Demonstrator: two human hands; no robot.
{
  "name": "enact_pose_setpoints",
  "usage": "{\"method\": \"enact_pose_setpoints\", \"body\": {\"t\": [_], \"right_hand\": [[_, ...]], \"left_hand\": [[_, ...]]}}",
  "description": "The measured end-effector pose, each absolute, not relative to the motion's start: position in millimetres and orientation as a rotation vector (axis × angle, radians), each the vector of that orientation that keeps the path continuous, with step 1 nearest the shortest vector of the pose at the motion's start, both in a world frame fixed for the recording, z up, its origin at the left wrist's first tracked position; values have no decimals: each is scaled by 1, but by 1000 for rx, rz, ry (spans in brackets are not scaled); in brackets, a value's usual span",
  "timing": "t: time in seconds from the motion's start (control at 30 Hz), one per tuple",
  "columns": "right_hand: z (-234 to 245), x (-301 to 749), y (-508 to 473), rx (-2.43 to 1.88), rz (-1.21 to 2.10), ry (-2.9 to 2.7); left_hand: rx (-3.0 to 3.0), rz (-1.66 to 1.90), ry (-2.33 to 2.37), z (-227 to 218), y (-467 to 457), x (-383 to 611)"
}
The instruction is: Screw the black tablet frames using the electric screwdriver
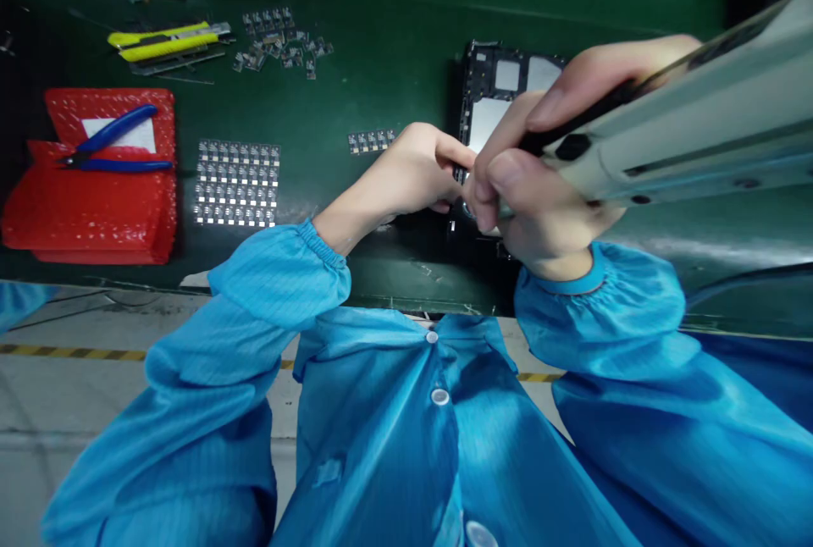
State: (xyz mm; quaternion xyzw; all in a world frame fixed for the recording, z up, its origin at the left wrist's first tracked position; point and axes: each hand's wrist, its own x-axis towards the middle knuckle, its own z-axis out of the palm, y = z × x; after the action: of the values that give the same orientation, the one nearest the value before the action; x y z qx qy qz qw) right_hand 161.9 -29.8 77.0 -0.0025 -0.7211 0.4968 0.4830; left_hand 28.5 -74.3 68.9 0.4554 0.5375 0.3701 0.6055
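Note:
My right hand is wrapped round a pale electric screwdriver, whose body reaches up to the right edge of the view. Its tip is hidden behind my fingers, low over a black electronic chassis with silvery panels. At the chassis's left edge is my left hand, thumb and fingers closed together close to the right fingertips. Whatever they pinch there is hidden. Just left of that hand lies a short strip of small circuit boards.
A grid of small boards lies on the green table, with loose boards behind it. Yellow utility knives lie at the back left. Blue-handled cutters rest on red bubble wrap. A dark cable runs at the right.

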Motion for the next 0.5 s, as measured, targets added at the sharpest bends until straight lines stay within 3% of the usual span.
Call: {"method": "enact_pose_setpoints", "body": {"t": [0.3,0.5], "right_hand": [[59,159,-20,218,1310,-1769],[69,172,-17,41,1313,-1730]], "left_hand": [[1220,838,1254,58,-72,20],[1586,802,1393,66,-84,23]]}}
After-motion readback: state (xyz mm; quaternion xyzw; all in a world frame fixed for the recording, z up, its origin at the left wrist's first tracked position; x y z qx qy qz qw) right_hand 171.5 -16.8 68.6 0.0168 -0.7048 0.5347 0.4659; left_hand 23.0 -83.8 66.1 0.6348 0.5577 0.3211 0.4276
